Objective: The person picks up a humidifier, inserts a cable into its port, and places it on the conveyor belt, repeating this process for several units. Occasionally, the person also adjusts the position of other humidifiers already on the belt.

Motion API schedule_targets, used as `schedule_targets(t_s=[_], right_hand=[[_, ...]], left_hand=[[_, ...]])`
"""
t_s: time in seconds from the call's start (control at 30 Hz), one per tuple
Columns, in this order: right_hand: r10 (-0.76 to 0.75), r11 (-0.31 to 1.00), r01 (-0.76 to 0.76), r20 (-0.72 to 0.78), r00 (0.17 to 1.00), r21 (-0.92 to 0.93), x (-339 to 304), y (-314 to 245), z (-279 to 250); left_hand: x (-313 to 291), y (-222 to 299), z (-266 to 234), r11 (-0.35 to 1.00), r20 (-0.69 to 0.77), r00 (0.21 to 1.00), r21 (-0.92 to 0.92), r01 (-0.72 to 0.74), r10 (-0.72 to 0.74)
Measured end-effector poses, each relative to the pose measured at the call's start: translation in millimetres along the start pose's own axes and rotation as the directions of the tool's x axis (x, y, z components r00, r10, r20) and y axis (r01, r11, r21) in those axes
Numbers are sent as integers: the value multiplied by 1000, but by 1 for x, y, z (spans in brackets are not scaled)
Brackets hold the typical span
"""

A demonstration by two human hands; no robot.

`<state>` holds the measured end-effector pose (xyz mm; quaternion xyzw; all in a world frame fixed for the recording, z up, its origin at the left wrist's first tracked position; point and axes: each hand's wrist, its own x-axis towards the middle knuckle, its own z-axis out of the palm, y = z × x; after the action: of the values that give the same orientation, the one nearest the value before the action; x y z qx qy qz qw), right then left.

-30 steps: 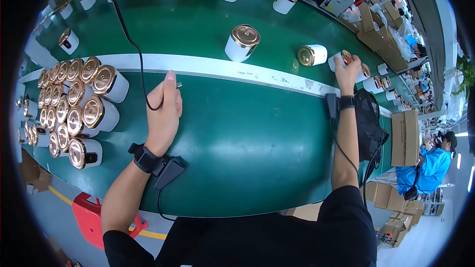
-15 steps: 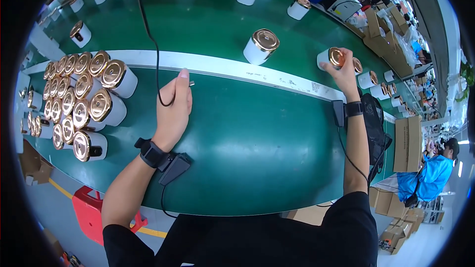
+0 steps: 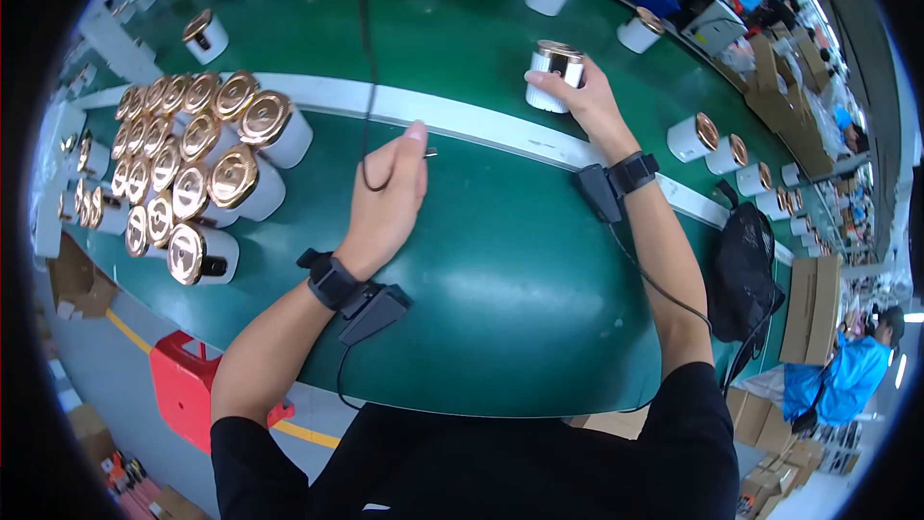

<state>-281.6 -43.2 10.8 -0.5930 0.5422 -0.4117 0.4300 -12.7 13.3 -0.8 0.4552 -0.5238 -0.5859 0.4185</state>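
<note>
My right hand is closed around a white canister with a shiny copper-gold lid; it is at the far side of the white rail, over the green belt. Thumb and fingers press its sides. My left hand is closed on a thin black cable that hangs down from above. The cable's small metal plug sticks out past the thumb, pointing right. To the left of this hand, a packed group of similar canisters stands on the green table.
A white rail divides table from belt. More canisters stand along the belt. A black mesh bag lies at the right, beside a cardboard box. A red stool stands below left; a person in blue is far right.
My right hand has let go of one canister at the right and moved left to grip another. My left hand still holds the cable. The whole view has shifted a little.
</note>
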Motion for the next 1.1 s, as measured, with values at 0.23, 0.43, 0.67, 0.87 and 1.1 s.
schedule_targets(t_s=[0.23, 0.43, 0.67, 0.87, 1.1], right_hand=[[83, 875, -34, -82, 993, 482, -24, -35, 112], [-126, 910, 182, -170, 977, 373, -42, -47, 133], [-243, 929, 291, -214, 946, 228, -44, -41, 136], [-218, 912, 274, -204, 954, 304, -48, -43, 137], [-260, 938, 297, -201, 944, 180, -53, -42, 145]], left_hand=[[-8, 3, -1, 997, -59, 998, -68, -40, 36], [-7, -2, 0, 998, -86, 995, -32, -48, 45], [-7, -4, 3, 995, -144, 985, 32, -92, 95], [-4, -6, 3, 974, -149, 969, 144, -174, 195], [-7, -11, 5, 949, -159, 948, 202, -243, 276]])
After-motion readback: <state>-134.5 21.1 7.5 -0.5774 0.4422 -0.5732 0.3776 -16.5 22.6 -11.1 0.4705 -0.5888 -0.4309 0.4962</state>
